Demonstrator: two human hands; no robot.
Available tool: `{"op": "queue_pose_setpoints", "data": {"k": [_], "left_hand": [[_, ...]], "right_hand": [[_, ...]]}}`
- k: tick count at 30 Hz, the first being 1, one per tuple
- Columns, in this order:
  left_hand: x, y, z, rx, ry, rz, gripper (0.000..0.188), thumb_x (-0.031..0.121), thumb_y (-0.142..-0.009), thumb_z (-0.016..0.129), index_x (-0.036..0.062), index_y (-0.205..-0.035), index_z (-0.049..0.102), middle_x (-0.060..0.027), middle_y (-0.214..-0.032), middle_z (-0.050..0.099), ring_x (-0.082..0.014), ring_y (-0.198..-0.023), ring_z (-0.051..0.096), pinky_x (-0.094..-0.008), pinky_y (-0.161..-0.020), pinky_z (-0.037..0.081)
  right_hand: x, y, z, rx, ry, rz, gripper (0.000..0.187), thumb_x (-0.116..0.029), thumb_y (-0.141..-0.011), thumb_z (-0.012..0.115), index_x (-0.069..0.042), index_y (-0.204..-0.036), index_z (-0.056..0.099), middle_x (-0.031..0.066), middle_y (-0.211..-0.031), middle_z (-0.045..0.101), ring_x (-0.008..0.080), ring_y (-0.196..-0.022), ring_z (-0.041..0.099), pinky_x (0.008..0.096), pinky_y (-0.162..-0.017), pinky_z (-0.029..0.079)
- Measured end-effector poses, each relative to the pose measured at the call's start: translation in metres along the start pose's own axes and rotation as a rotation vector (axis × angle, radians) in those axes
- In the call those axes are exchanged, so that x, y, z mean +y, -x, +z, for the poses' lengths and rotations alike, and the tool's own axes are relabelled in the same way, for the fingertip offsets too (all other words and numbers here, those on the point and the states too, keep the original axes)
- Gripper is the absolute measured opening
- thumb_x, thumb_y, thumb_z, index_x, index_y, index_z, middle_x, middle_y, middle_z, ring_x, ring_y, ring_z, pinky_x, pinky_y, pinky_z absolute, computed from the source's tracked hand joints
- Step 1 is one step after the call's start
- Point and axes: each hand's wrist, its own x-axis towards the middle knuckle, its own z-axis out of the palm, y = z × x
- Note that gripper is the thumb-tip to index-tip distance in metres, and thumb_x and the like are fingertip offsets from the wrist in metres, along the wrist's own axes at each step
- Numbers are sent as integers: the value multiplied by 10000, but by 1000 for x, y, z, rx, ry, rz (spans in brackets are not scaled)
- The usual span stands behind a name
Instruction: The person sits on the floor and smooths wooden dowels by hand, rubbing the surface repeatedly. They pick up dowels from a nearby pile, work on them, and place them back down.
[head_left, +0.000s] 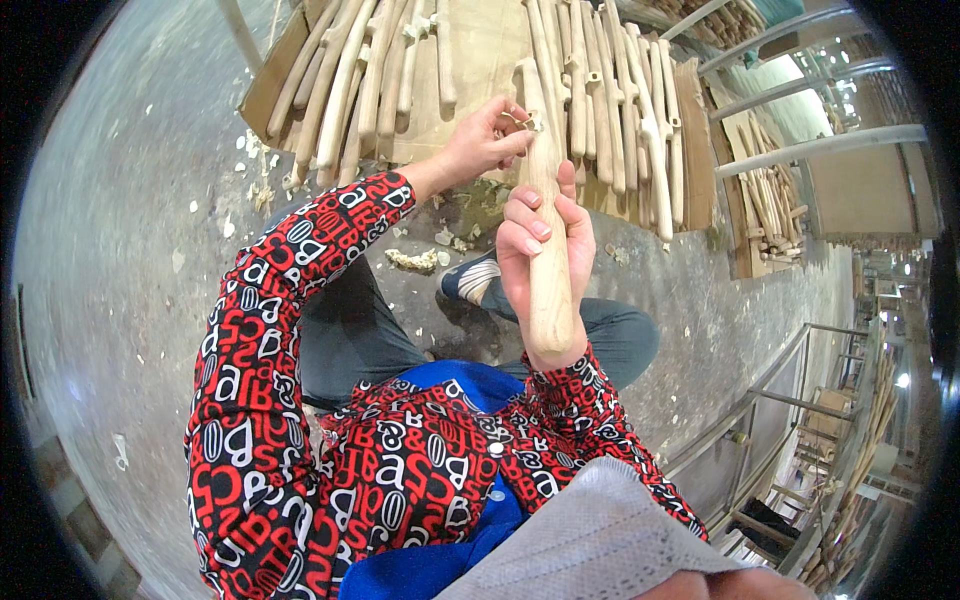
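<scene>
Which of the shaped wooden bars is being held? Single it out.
The pale shaped wooden bar in the right hand, its blunt, rounded end toward the wearer; the bars ahead lie unheld on the cardboard.

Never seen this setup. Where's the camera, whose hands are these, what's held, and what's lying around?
There's no robot: these are a person's own bare hands. The single picture comes from the left of two wide fisheye cameras on that person's head, looking down, so straight edges bend toward the rim. Picture left is the person's left.

The right hand grips a long, pale, rounded wooden piece. The left hand, nearer its far end, pinches a small, thin, pale item by the wood; it's too small to identify.

Beyond the hands, long pale-brown wooden pieces lie in rows on brown flat cardboard. Below is a grey, hard floor with pale, irregular scraps.
</scene>
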Motion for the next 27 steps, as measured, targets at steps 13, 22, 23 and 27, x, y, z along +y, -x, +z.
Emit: {"op": "queue_pose_setpoints", "data": {"k": [13,22,23,27], "left_hand": [[4,-8,-23,-8,-768,591,153,189,-879,589,59,-960,587,-115,-759,631,-268,-670,624,-347,-600,501],[11,-9,-27,-10,-1081,702,64,127,-811,585,82,-845,554,-104,-693,583,-303,-648,601,-392,-532,475],[12,-10,-26,-19,-1090,695,57,124,-807,580,85,-837,550,-102,-690,578,-302,-646,599,-393,-526,472],[14,-16,-35,46,-1057,590,98,154,-845,560,62,-879,565,-127,-743,598,-301,-656,598,-402,-562,474]], "right_hand": [[-6,1,-1,76,39,2,339,-123,-896,446,-217,-1221,473,96,-870,462,137,-604,467,252,-490,434],[3,1,1,47,74,3,324,-85,-895,441,-156,-1202,516,128,-880,455,160,-632,465,266,-506,435],[2,1,1,54,77,1,325,-86,-895,442,-156,-1203,515,129,-881,456,160,-632,465,265,-506,436],[-2,1,0,54,82,12,324,-88,-896,444,-156,-1206,512,133,-884,457,163,-633,464,265,-505,435]]}}
